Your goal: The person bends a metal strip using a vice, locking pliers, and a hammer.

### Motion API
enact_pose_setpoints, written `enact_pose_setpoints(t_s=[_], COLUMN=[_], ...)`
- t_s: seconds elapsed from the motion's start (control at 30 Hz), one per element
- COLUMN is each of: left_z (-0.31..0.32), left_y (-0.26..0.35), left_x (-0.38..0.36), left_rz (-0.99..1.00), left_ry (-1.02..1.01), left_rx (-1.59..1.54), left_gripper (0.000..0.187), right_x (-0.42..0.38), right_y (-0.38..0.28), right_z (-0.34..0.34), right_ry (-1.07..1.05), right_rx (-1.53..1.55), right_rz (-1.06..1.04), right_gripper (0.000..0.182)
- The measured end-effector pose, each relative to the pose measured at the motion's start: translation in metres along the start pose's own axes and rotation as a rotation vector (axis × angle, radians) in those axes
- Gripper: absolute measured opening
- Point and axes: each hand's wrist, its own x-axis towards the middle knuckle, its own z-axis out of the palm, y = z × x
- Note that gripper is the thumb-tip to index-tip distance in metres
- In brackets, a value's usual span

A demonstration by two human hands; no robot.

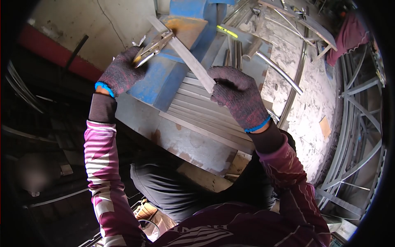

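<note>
My left hand (123, 71), in a dark knitted glove with a blue cuff, is wrapped round locking pliers (154, 46). Their jaws grip a flat metal bar (190, 61), which slants across a blue machine (161, 80) with a rusty top. The lower end of this bar sits in the closed fingers of my right hand (240, 92), gloved the same way. Below the bar, several flat metal strips (207, 109) lie side by side on the metal table (181, 144), partly covered by my right hand.
A hammer (279, 73) and a yellow-green marker (227, 31) lie beyond my right hand. Long metal tubes (298, 82) run along the floor. Metal framework (362, 119) stands at the far right, with a maroon cloth (352, 35) above it. A wall (78, 24) rises at left.
</note>
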Motion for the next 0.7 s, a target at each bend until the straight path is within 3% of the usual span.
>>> enact_pose_setpoints(t_s=[0.7], left_z=[0.0009], left_y=[-0.0067], left_x=[-0.0003], left_rz=[-0.004], left_ry=[-0.014], left_rx=[0.009], left_gripper=[0.055], right_x=[-0.0032], right_y=[0.0068], right_z=[0.0029], right_ry=[0.008], right_rx=[0.081], right_rz=[-0.011], right_gripper=[0.03])
